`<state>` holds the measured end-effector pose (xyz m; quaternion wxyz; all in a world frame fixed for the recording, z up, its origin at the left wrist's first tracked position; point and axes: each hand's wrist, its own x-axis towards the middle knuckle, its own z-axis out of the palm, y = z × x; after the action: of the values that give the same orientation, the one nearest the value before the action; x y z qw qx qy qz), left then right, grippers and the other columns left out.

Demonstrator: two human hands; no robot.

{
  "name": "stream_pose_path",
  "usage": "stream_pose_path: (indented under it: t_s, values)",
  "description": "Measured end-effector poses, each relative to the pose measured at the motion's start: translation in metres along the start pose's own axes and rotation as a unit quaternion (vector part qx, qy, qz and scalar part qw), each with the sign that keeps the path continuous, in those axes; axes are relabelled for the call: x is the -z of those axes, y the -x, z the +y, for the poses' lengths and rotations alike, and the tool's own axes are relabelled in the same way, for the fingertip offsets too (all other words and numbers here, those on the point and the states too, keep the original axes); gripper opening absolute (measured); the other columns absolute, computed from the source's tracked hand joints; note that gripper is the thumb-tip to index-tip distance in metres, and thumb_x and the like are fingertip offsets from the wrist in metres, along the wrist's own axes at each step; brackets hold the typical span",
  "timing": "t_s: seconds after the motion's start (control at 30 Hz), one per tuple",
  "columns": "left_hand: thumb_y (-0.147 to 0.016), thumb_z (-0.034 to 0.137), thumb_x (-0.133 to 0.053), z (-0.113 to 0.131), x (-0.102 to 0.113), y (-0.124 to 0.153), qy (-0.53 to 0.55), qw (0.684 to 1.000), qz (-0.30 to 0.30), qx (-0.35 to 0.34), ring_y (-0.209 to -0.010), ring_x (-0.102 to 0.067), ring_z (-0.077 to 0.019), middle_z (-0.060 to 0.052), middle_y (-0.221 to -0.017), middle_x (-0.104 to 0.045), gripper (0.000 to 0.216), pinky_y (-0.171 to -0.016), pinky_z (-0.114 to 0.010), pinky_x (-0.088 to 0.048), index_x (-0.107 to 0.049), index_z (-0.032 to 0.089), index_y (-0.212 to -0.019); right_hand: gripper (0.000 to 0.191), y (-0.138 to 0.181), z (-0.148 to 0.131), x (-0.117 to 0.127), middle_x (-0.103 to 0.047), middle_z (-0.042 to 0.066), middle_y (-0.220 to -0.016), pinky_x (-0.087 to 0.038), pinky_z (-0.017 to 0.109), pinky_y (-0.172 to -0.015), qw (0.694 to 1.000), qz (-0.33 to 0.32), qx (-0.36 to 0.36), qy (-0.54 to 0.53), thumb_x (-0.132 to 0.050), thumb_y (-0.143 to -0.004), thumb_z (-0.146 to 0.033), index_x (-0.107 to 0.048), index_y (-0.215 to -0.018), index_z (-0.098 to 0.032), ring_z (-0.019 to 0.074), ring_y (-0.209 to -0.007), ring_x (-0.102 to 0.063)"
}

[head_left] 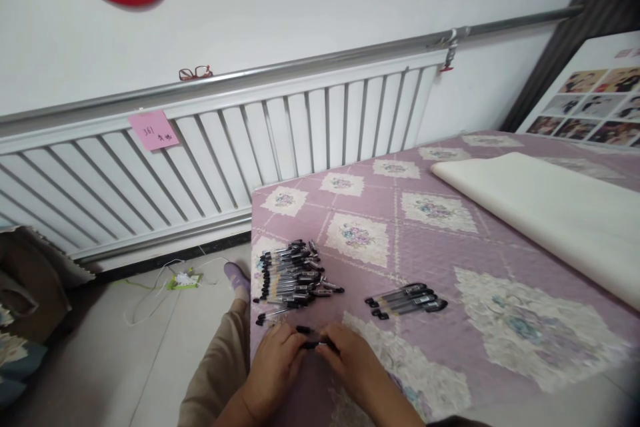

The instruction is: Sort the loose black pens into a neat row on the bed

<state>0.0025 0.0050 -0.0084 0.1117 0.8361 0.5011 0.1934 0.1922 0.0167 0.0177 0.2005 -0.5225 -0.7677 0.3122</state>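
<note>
At the near edge of the bed, my left hand (277,360) and my right hand (353,357) meet with fingers closed around a black pen (311,345). Each hand grips one end, and the fingers cover much of it. Just above it, between the hands, another black pen piece (303,329) shows; whether it is a separate pen or a cap I cannot tell. Beyond my left hand lies a big heap of clear-barrelled pens (290,277) with black ends. A smaller group of similar pens (407,299) lies side by side, beyond and right of my right hand.
Pink floral cloth (360,267) covers the bed. A cream folded sheet (545,207) lies at right, near a photo board (595,100). A white radiator (295,127) with a pink note (153,130) lines the wall. Glasses (195,73) rest on the pipe. A power strip (185,279) sits on the floor.
</note>
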Motion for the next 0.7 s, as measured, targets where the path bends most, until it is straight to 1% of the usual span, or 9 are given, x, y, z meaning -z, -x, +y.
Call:
stream_pose_path:
  t_s: [0.07,0.23,0.3,0.37,0.4,0.5,0.57,0.63,0.7]
  values:
    - [-0.084,0.014,-0.053,0.0005,0.0007,-0.0002,-0.002,1.0,-0.003,0.003,-0.087,-0.054,-0.0213,-0.005,-0.092,-0.06,0.018,-0.077,-0.036,-0.047,-0.06,0.022,-0.099,0.019,-0.0014,-0.0001,-0.0001,-0.065,0.005,-0.083,-0.039,0.028,-0.069,1.0,-0.009,-0.006,0.022,-0.046,-0.086,-0.027,-0.061,-0.077,-0.019,0.0188,-0.078,-0.058]
    - [-0.085,0.017,-0.053,0.0003,0.0013,0.0001,0.006,1.0,-0.005,0.006,-0.088,-0.054,-0.0214,-0.005,-0.092,-0.059,0.018,-0.076,-0.036,-0.047,-0.06,0.021,-0.101,0.014,-0.0025,0.0003,-0.0007,-0.066,0.004,-0.089,-0.039,0.026,-0.071,1.0,0.016,-0.003,-0.009,-0.053,-0.082,-0.026,-0.062,-0.091,-0.019,0.0182,-0.083,-0.058]
    - [-0.086,0.017,-0.052,-0.0004,0.0007,0.0004,0.005,1.0,-0.003,0.003,-0.088,-0.054,-0.0215,-0.006,-0.093,-0.059,0.018,-0.077,-0.037,-0.047,-0.059,0.021,-0.101,0.013,-0.0029,0.0007,-0.0011,-0.066,0.003,-0.084,-0.038,0.026,-0.068,1.0,0.007,-0.009,0.003,-0.052,-0.083,-0.027,-0.062,-0.084,-0.019,0.0178,-0.079,-0.058]
    - [-0.086,0.016,-0.051,-0.0013,-0.0004,0.0005,0.004,1.0,0.0,0.001,-0.089,-0.054,-0.0216,-0.006,-0.093,-0.06,0.018,-0.078,-0.037,-0.047,-0.059,0.021,-0.101,0.021,-0.0036,0.001,-0.0015,-0.066,0.003,-0.079,-0.037,0.026,-0.065,1.0,-0.004,-0.012,0.023,-0.047,-0.086,-0.03,-0.062,-0.076,-0.019,0.0176,-0.075,-0.058]
    - [-0.086,0.016,-0.051,-0.0017,-0.0009,0.0004,0.003,1.0,0.001,0.0,-0.089,-0.054,-0.0216,-0.006,-0.093,-0.06,0.018,-0.078,-0.037,-0.047,-0.059,0.021,-0.101,0.022,-0.0041,0.0011,-0.0016,-0.066,0.003,-0.079,-0.037,0.026,-0.065,1.0,-0.003,-0.01,0.024,-0.047,-0.087,-0.031,-0.062,-0.076,-0.02,0.0176,-0.075,-0.058]
    - [-0.086,0.016,-0.051,-0.0029,-0.0023,0.0,0.003,1.0,0.008,0.002,-0.087,-0.055,-0.0212,-0.006,-0.092,-0.06,0.019,-0.076,-0.036,-0.047,-0.06,0.021,-0.101,0.014,-0.0052,0.0011,-0.0019,-0.067,0.002,-0.086,-0.038,0.025,-0.068,1.0,0.015,0.005,0.002,-0.052,-0.084,-0.03,-0.063,-0.086,-0.021,0.0171,-0.08,-0.059]
    - [-0.085,0.016,-0.051,-0.0032,-0.0026,-0.0001,0.004,1.0,0.011,0.001,-0.087,-0.055,-0.021,-0.006,-0.092,-0.06,0.019,-0.076,-0.036,-0.047,-0.06,0.021,-0.101,0.011,-0.0059,0.001,-0.0026,-0.067,0.002,-0.085,-0.039,0.025,-0.067,1.0,0.014,0.005,0.01,-0.054,-0.082,-0.027,-0.063,-0.085,-0.021,0.0171,-0.079,-0.059]
    - [-0.085,0.015,-0.051,-0.0033,-0.0024,0.0001,0.005,1.0,0.011,0.0,-0.088,-0.055,-0.021,-0.005,-0.093,-0.06,0.019,-0.077,-0.036,-0.047,-0.06,0.021,-0.101,0.018,-0.0071,0.0014,-0.0038,-0.067,0.002,-0.079,-0.039,0.026,-0.065,0.999,0.002,0.001,0.041,-0.049,-0.086,-0.029,-0.062,-0.077,-0.02,0.0176,-0.075,-0.06]
    - [-0.086,0.016,-0.05,-0.0032,-0.002,0.0002,0.007,1.0,0.01,-0.002,-0.088,-0.054,-0.021,-0.005,-0.092,-0.061,0.019,-0.077,-0.036,-0.047,-0.06,0.021,-0.1,0.027,-0.0095,0.003,-0.0049,-0.066,0.003,-0.075,-0.04,0.027,-0.064,0.998,0.006,0.002,0.064,-0.044,-0.09,-0.031,-0.062,-0.073,-0.02,0.0181,-0.072,-0.06]
